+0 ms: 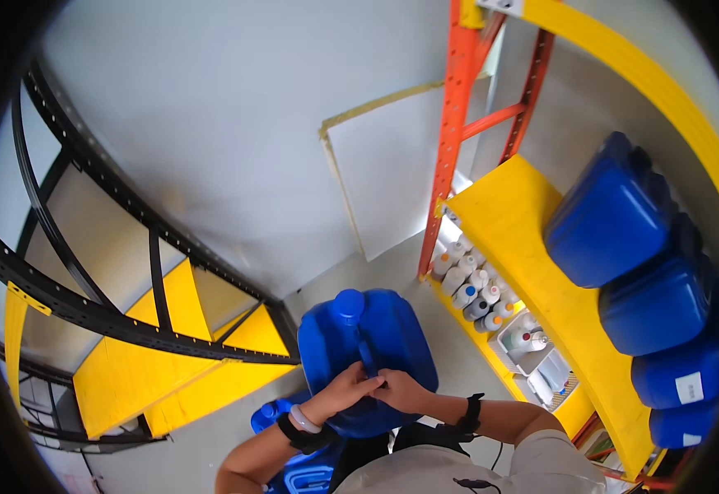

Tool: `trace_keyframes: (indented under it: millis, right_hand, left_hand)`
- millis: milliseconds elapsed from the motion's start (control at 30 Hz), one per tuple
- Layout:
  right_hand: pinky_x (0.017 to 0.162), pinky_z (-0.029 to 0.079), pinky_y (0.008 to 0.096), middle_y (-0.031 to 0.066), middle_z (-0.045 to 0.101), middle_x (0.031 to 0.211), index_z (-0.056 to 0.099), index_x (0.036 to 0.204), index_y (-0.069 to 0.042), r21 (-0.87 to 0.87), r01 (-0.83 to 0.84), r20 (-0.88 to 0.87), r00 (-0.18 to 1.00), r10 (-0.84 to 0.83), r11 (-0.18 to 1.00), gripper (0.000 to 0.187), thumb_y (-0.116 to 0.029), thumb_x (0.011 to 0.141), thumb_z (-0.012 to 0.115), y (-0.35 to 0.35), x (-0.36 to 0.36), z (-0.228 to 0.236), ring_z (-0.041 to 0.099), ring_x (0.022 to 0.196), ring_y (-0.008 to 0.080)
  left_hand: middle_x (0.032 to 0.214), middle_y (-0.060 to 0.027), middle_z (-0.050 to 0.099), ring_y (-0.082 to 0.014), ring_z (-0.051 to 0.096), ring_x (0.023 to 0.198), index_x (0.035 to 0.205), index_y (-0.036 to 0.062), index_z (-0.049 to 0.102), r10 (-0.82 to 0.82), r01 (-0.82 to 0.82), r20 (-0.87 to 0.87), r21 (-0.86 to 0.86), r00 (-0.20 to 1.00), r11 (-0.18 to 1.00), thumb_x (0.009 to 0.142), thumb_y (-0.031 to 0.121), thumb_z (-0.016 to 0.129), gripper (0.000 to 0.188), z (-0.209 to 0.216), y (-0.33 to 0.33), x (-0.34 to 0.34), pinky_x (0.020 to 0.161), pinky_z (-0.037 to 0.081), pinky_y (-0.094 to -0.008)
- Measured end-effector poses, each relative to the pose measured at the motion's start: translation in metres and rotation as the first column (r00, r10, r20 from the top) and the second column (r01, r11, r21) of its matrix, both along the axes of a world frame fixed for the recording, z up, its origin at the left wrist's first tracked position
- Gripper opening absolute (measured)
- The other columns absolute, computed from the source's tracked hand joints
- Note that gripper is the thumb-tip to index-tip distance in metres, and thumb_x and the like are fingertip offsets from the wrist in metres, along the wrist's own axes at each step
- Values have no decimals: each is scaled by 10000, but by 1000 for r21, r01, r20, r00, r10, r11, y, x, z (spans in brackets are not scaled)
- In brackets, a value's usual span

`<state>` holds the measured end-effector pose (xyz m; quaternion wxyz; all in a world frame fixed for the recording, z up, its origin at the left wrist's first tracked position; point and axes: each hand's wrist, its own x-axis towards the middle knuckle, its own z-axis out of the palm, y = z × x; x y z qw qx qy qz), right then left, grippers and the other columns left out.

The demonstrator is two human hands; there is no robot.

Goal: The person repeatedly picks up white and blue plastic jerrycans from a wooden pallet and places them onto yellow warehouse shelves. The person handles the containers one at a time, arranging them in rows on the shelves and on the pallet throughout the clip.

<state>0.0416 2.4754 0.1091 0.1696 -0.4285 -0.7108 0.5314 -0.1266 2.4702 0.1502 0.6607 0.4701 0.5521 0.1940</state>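
Observation:
A large blue jerrycan [405,329] with a round blue screw cap stands upright in front of my body, its cap end away from me. My left hand [345,393] is closed around the near part of the can's top handle. Beside it, my right hand [402,391] is also closed at the handle, and the fingertips of both hands meet there. The fingers partly hide the grip. Lower left, below my left forearm, more blue jerrycans [306,477] are partly covered by my arm and body.
To the right, a yellow shelf [499,202] on orange uprights [453,99] carries several blue jerrycans [611,218]. Below are several small bottles [479,280] and a white bin [518,342]. A black-framed rack [158,280] with yellow shelves [149,362] stands left. A pale wall [236,123] rises ahead.

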Motion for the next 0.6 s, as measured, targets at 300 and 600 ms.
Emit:
trace_keyframes:
  millis: [300,600]
  right_hand:
    - [530,449,239,43,557,693,578,889,-3,-302,245,-133,946,-295,921,139,-126,832,608,56,52,178,545,584,115]
    - [457,406,182,7,527,608,586,774,-19,-281,618,-276,680,-679,734,108,-100,812,647,91,107,284,495,493,78]
  left_hand:
    - [815,-45,571,-94,553,768,1074,-52,485,-432,442,-95,163,897,882,874,306,624,433,148,111,47,683,469,-221]
    - [1357,-219,383,-340,328,1304,1348,19,366,-510,544,-459,839,727,21,834,283,643,641,271,141,52,1044,309,-393]
